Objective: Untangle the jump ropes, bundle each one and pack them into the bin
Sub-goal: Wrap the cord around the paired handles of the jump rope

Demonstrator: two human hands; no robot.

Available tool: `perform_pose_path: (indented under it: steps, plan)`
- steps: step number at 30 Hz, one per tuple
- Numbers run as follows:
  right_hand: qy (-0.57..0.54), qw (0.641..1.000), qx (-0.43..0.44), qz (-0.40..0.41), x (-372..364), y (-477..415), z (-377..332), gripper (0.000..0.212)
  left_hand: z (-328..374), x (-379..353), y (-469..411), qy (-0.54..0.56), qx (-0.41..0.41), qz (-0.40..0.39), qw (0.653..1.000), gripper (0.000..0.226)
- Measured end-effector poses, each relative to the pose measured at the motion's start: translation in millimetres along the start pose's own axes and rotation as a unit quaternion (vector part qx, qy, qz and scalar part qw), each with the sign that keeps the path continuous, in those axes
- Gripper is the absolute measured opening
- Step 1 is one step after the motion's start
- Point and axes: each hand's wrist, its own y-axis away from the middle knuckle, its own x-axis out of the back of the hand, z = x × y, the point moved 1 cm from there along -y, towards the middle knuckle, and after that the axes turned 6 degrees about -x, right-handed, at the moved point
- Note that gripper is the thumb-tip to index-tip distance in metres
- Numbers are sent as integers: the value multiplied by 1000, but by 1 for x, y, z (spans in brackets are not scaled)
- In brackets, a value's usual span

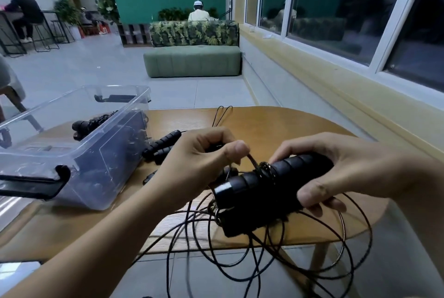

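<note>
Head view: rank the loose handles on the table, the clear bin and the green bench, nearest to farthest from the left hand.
1. Loose handles: on the table, just left of the left hand.
2. Clear bin: farther left on the table.
3. Green bench: far beyond the table, straight ahead.

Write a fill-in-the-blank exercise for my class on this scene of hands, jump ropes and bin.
1. The right hand grips the handles, which are ____ in colour.
2. The left hand pinches the cord, which is wound ____ those handles.
3. The bin stands on the table to the ____ of both hands.
4. A bundled rope lies ____ the bin.

Missing words: black; around; left; inside.
</note>
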Motion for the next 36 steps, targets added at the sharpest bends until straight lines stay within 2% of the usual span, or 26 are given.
perform_pose_path:
  steps: [3, 5, 6, 9, 12, 15, 18, 21, 24, 26, 29, 32, 36]
  plan:
    - [-70, 996, 56, -29, -1, -2, -1, 45, -2, -2, 0, 29, -9, -25, 999, 36]
    - [-130, 987, 93, -27, -3, -5, 1, 49, -4, -6, 3, 67, 15, -14, 998, 17]
    - [-155, 982, 110, -16, -4, -7, 3, 53, -5, -9, 4, 62, 30, -1, 998, 20]
    - [-213, 963, 162, 37, -9, -14, 4, 65, -11, -21, 7, 59, 63, 1, 996, 49]
    - [-248, 943, 193, 111, -10, -18, 2, 66, -6, -32, 7, 77, 60, -20, 995, 38]
    - [-224, 922, 204, 243, -12, -21, 0, 45, -7, -38, 10, 73, 68, -43, 994, 35]
    - [-193, 891, 212, 351, -12, -23, -1, 42, -7, -41, 12, 62, 93, -67, 991, 30]
    - [-86, 859, 202, 463, -3, -21, 5, 39, -10, -41, 13, 31, 92, -94, 991, 29]
    - [44, 827, 141, 543, 7, -15, 10, 37, -9, -39, 15, -44, 56, -129, 989, 27]
    - [112, 825, 87, 548, 12, -11, 13, 39, -6, -35, 14, -92, 39, -127, 987, 25]
    - [180, 849, 17, 496, 17, -10, 19, 40, 1, -26, 10, -115, 10, -106, 988, 24]
    - [195, 890, -26, 411, 19, -8, 22, 40, 3, -15, 6, -121, -19, -72, 990, 26]
    - [174, 935, -23, 307, 14, -6, 19, 38, 2, -4, 5, -109, -39, -16, 993, 27]
